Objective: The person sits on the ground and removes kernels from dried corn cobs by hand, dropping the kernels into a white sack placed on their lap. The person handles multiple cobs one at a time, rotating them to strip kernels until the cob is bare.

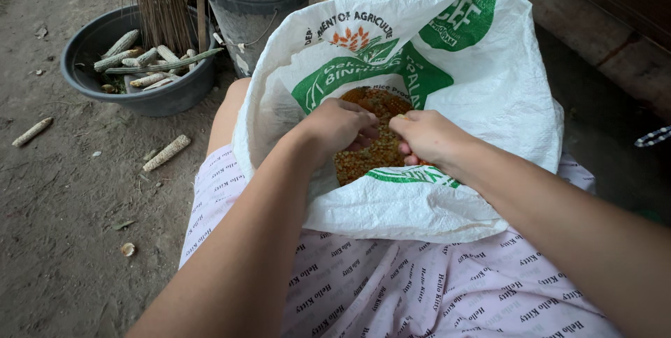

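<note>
Resting on the person's lap, a white woven sack (482,93) with green print lies open, its mouth showing a heap of orange-brown kernels (363,160). Both hands sit over that opening, close together — the left hand (339,127) with fingers curled down into the kernels, the right hand (428,137) likewise curled; what either one grips is hidden. On the dirt floor to the left stand a shallow dark basin (175,97) with bare cobs and a grey bucket (251,13) piled with cobs. Two loose cobs (166,153) lie nearby.
</note>
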